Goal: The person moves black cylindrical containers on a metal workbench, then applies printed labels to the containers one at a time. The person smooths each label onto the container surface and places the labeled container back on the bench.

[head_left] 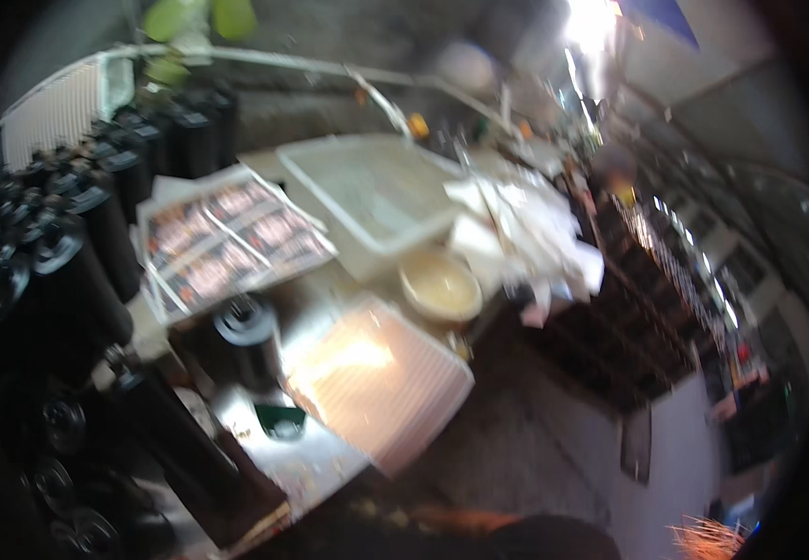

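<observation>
Neither of my hands can be made out; a dark blurred shape with a reddish smear beside it lies at the lower edge, too smeared to name. Nearest to it on the worktable is a pale pinkish, finely ribbed rectangular stack, with bright glare on it. Just left of that stack a black cylinder with a grey top stands upright. Behind them lies a pile of printed sheets in pink and dark tones. A round bowl with something cream-coloured inside sits to the right.
Several black cylinders crowd the left side. A white-framed flat panel lies at the back, with crumpled white sheets to its right. A dark rack stands beyond the table's right edge. A bright lamp glares above.
</observation>
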Tool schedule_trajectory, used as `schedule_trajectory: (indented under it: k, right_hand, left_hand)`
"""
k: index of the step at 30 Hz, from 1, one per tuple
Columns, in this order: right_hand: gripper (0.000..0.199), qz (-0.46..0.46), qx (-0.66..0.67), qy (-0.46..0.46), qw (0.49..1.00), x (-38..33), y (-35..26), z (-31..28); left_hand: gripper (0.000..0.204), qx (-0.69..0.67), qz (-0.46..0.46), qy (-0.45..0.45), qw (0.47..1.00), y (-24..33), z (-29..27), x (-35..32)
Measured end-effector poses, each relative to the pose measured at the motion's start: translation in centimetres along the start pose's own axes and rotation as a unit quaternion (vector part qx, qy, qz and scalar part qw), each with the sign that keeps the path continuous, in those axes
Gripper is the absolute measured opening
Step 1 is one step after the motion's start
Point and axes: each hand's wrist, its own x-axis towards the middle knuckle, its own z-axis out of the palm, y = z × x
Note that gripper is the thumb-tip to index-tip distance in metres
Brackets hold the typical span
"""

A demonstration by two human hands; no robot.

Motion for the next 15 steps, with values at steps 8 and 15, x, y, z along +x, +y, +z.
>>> schedule_trajectory:
  k: [8,15]
  right_hand:
    - [0.064,-0.006,-0.026,0.090,0.996,-0.7,-6.5,-3.0]
    - [0.060,-0.004,-0.046,0.016,0.999,-1.7,-1.0,4.1]
  left_hand:
    - [0.026,0.025,-0.093,-0.020,0.995,-1.8,-0.7,2.9]
    - [0.027,0.131,-0.186,0.011,0.974,-11.1,-4.4,-7.5]
